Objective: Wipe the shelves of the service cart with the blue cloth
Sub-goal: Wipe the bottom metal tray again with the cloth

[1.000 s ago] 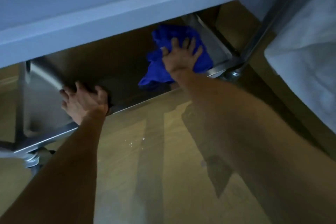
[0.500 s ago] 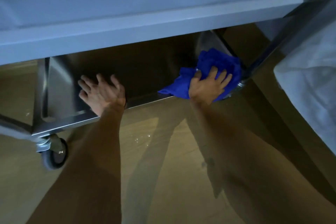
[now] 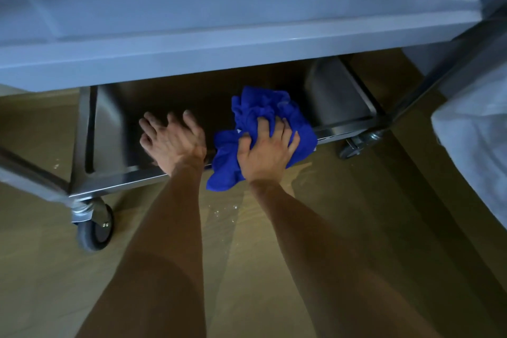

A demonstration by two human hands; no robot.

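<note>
Crumpled blue cloth [image 3: 274,129] bunches under right fingers [image 3: 277,132] gripping it; left hand [image 3: 172,143] seemingly flat.

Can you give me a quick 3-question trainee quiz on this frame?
1. True or false: the blue cloth lies on the upper shelf.
2. Which hand works the cloth: A) left hand B) right hand?
3. Fill in: the left hand rests with fingers spread on the ____ shelf, holding nothing.

Key: 1 false, it is bunched at the front edge of the bottom shelf. 2 B. 3 bottom.
</note>
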